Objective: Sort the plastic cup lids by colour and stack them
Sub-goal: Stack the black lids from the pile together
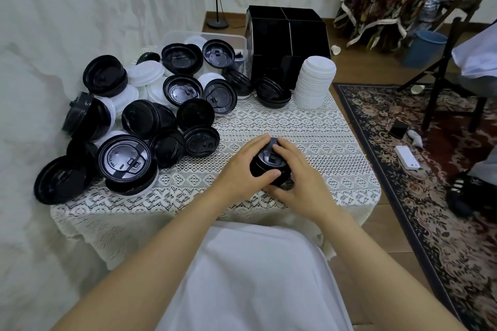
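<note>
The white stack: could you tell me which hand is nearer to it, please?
Right. The right hand is in front of the white stack, toward the person; the left hand is further left; both hold black lids.

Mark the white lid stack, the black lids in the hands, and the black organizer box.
white lid stack [314,83]: head view, side of the stack.
held black lids [269,161]: head view, top lid's centre.
black organizer box [270,43]: head view, left front panel.
</note>
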The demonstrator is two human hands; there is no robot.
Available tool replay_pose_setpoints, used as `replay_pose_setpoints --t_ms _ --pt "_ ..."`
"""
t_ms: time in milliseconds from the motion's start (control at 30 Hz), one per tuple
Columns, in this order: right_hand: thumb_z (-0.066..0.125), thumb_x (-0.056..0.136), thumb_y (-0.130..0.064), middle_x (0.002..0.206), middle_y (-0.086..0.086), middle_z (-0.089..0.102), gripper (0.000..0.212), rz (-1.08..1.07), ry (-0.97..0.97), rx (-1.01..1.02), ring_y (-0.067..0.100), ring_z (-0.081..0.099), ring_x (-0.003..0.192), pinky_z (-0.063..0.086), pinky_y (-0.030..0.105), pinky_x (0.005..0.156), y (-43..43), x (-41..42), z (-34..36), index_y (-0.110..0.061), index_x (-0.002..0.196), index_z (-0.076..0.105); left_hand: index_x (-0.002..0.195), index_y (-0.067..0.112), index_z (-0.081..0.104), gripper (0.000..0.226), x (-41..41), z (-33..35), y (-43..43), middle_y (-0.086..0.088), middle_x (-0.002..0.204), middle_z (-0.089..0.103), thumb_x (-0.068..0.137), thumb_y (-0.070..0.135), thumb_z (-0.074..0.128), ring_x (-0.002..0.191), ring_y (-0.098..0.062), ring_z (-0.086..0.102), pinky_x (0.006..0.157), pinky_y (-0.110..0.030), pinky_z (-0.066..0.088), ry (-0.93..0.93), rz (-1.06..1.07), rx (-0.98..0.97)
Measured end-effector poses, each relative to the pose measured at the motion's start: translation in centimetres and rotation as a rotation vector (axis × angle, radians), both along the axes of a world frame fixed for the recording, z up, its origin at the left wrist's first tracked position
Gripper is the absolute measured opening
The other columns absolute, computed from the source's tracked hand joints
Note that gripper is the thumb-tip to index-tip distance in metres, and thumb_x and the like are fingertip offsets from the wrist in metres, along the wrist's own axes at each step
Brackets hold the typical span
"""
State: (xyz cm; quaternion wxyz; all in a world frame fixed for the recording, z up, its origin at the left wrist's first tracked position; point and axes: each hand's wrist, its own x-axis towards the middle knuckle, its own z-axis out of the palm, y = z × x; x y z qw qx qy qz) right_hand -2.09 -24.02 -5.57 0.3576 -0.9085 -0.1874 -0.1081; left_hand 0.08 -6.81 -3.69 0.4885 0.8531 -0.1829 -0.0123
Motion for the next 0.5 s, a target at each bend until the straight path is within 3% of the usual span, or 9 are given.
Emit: replay_pose_setpoints --t_ms 67,200,267,367,433,500 --pt "0.082 0.074 -0.031 0.148 -0.036 0.013 0.085 -0.016 0.002 -0.005 -0.009 0.036 0.126 0.051 0.032 0.089 0.3 -0.1 0.1 -0.022 0.146 0.039 0.148 0.020 0.034 0.074 0.0 0.1 0.0 0.007 0.153 0.033 0.085 0.023 0.072 0.140 -0.002 0.027 0.115 -0.020 0.021 0.009 0.000 0.006" --pt "0.084 0.072 -0.026 0.158 -0.010 0.020 0.085 -0.085 0.047 -0.027 0.016 0.050 0.126 0.051 0.036 0.084 1.2 0.2 0.5 -0.019 0.144 0.040 0.148 0.019 0.034 0.075 -0.1 0.3 -0.1 0.007 0.153 0.033 0.084 0.023 0.073 0.139 -0.001 0.027 0.115 -0.019 0.021 0.020 0.008 -0.001" --pt "0.083 0.071 -0.021 0.157 -0.004 0.022 0.083 -0.091 0.062 -0.003 0.018 0.050 0.124 0.053 0.040 0.085 1.6 0.4 0.6 -0.017 0.142 0.041 0.148 0.019 0.034 0.075 -0.1 0.3 0.1 0.007 0.153 0.032 0.084 0.025 0.073 0.136 0.002 0.026 0.111 -0.015 0.021 -0.002 0.028 0.016" --pt "0.084 0.067 -0.014 0.151 0.002 0.026 0.083 -0.033 0.042 0.048 -0.002 0.038 0.122 0.049 0.033 0.093 2.1 1.0 0.6 -0.014 0.139 0.043 0.148 0.021 0.033 0.073 -0.4 0.4 0.9 0.010 0.153 0.030 0.086 0.028 0.071 0.133 0.008 0.024 0.108 -0.009 0.018 -0.030 0.037 0.035" --pt "0.085 0.066 -0.013 0.149 0.004 0.027 0.083 0.017 0.033 0.076 -0.013 0.028 0.118 0.041 0.022 0.096 2.5 1.7 0.8 -0.014 0.138 0.043 0.147 0.019 0.035 0.067 -0.8 0.7 1.6 0.014 0.147 0.032 0.089 0.032 0.065 0.132 0.009 0.024 0.108 -0.007 0.017 -0.079 0.053 0.025" --pt "0.086 0.067 -0.014 0.148 0.000 0.026 0.083 0.048 0.043 0.091 -0.015 0.026 0.118 0.031 0.006 0.095 3.0 2.4 1.2 -0.016 0.138 0.042 0.140 0.012 0.046 0.054 -1.2 1.0 2.5 0.011 0.136 0.042 0.090 0.031 0.055 0.128 0.002 0.036 0.108 -0.012 0.025 -0.194 0.190 -0.001"
